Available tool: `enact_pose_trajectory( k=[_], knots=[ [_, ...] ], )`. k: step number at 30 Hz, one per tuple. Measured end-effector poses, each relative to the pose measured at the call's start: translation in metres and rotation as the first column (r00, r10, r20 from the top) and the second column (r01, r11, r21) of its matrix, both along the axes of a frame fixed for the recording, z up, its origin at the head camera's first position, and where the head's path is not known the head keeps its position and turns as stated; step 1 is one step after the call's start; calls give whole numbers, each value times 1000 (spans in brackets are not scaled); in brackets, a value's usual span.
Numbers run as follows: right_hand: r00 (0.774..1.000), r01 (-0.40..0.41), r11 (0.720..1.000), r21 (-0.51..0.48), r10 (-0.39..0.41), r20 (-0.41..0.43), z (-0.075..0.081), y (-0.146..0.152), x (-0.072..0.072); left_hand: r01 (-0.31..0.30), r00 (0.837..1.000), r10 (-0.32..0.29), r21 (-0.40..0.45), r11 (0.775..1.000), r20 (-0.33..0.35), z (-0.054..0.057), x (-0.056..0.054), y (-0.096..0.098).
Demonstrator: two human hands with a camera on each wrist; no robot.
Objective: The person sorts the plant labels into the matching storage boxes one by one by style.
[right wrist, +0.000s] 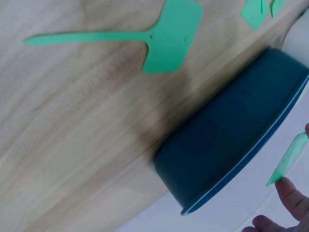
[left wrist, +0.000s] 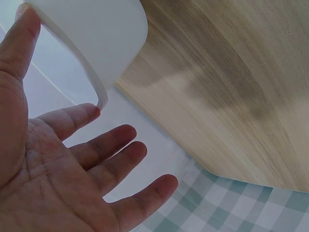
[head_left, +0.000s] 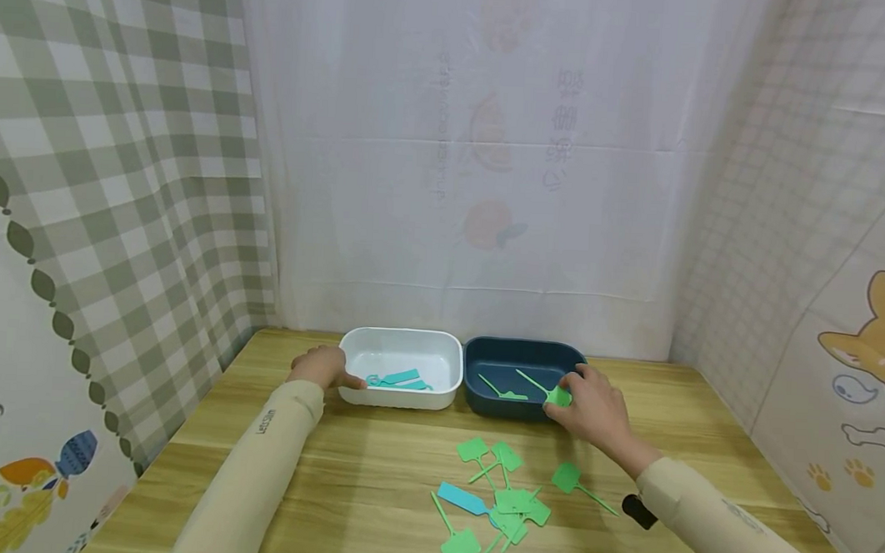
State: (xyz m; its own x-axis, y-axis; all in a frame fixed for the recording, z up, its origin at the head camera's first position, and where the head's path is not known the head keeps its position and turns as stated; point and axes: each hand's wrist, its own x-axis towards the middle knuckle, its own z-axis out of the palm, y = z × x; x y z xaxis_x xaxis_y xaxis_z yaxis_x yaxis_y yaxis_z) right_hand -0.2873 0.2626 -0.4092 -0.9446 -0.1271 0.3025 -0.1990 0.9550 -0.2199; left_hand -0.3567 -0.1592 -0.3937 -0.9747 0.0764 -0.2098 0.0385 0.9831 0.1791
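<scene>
My right hand point(head_left: 593, 404) pinches the flat head of a green plant label point(head_left: 559, 396) over the dark blue bin point(head_left: 521, 409); its thin stem points back and to the left. In the right wrist view, the thumb and a finger grip the label point(right wrist: 288, 157) beyond the bin's rim. Another green label point(head_left: 510, 394) lies inside that bin. Beside it stands a white bin point(head_left: 398, 399) holding blue tags point(head_left: 405, 378). My left hand point(head_left: 321, 366) rests at its left corner, thumb and forefinger touching the rim point(left wrist: 77, 53), other fingers loosely spread.
On the wooden table before the bins lies a loose pile of green labels point(head_left: 513, 502), with a blue tag point(head_left: 463, 498) among them. One green label point(head_left: 565, 477) lies apart, to the right. A small black object point(head_left: 639, 511) sits by the right sleeve. Cloth hangs around the table.
</scene>
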Motion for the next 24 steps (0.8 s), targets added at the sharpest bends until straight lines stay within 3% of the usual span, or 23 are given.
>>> enact_pose_trajectory(
  k=[15, 24],
  knots=[
    [993, 90, 994, -54, -85, 87, -3, 9, -33, 12, 1000, -12, -10, 1000, 5, 4, 2, 1],
    [974, 157, 986, -51, -146, 172, -4, 9, -42, 15, 1000, -15, -12, 1000, -1, 5, 2, 1]
  ],
)
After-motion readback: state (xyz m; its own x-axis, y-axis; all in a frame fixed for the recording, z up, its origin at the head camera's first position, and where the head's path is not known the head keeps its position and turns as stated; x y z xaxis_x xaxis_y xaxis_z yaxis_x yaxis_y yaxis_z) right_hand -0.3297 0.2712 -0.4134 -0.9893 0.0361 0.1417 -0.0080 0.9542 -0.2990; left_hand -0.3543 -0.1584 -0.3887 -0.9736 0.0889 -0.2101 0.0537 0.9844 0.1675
